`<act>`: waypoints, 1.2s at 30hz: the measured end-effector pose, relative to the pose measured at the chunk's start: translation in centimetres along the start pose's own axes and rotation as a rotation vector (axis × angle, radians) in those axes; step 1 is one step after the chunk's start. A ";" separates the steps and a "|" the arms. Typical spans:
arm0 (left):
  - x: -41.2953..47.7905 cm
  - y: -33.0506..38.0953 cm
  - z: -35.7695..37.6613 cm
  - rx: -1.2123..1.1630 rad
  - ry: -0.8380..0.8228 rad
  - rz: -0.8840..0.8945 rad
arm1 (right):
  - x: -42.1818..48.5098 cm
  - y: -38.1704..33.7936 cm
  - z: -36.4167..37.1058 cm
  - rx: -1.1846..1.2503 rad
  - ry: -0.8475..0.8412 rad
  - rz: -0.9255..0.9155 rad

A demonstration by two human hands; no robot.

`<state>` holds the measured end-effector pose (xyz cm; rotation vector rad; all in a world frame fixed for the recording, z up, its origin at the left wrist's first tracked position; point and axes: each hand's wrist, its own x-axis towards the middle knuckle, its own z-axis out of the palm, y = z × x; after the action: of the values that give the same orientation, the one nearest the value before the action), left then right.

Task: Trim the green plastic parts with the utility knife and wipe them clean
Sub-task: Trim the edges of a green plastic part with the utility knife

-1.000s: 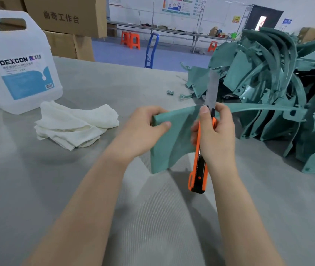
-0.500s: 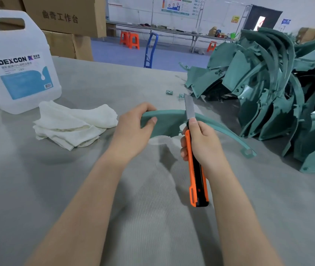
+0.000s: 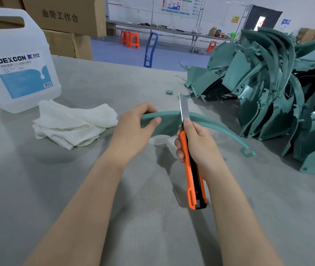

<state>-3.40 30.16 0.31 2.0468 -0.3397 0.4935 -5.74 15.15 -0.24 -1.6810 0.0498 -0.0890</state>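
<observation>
A curved green plastic part [image 3: 213, 122] arcs over the grey table, its far end with a tab resting down at the right. My left hand [image 3: 133, 131] pinches its left end between thumb and fingers. My right hand [image 3: 197, 144] grips an orange utility knife [image 3: 192, 175]; the long silver blade points up and away and lies against the part's top edge near its middle. A folded white cloth [image 3: 72, 124] lies to the left of my left hand.
A big white DEXCON jug [image 3: 18, 60] stands at the back left behind the cloth. A heap of green plastic parts [image 3: 273, 93] fills the right side. A small green offcut [image 3: 169, 91] lies beyond the blade. Cardboard boxes [image 3: 64, 18] stand behind the table.
The part has been turned from a raised, broad-face-on hold to a lower, edge-up arc with its far end on the table. The knife came down and left; the last half second shows little motion.
</observation>
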 end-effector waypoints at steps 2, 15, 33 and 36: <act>0.0 -0.1 0.1 -0.011 0.006 -0.001 | -0.1 -0.1 0.0 -0.002 -0.009 -0.001; 0.0 -0.3 -0.4 -0.023 -0.004 0.013 | -0.4 -0.4 0.6 0.073 -0.056 -0.066; 0.0 -0.4 -0.1 -0.018 0.004 -0.009 | -0.1 -0.1 0.3 -0.044 0.021 -0.020; 0.0 -0.4 -0.1 -0.020 0.000 -0.007 | -0.2 -0.1 0.3 -0.043 0.012 -0.020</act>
<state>-3.21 30.39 0.07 2.0282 -0.3357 0.4842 -5.88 15.49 -0.15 -1.7243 0.0438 -0.1140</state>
